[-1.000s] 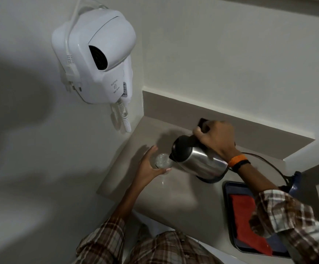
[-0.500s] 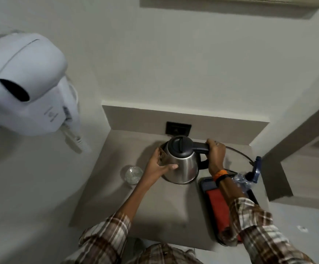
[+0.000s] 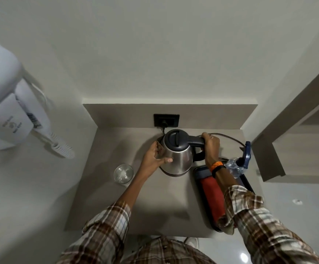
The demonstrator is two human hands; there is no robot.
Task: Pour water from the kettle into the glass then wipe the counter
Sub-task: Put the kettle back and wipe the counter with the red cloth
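A steel kettle (image 3: pixel 177 155) with a black lid stands upright near the back of the grey counter (image 3: pixel 155 202). My right hand (image 3: pixel 211 147) grips its black handle. My left hand (image 3: pixel 154 158) is pressed against the kettle's left side, thumb across the steel front. A clear glass (image 3: pixel 123 173) stands alone on the counter to the left of the kettle, apart from both hands. A red cloth (image 3: pixel 213 195) lies on a dark tray (image 3: pixel 197 172) to the right, partly hidden by my right forearm.
A white wall-mounted hair dryer (image 3: pixel 4 111) hangs at the left. A black wall socket (image 3: pixel 166 120) with the kettle's cord sits behind the kettle. A plastic bottle (image 3: pixel 234 167) and a blue object (image 3: pixel 247 154) rest at the tray's far end.
The kettle was tilted over the glass held in my left hand; now it stands upright at the back, the glass stands free, and my left hand rests on the kettle's side.
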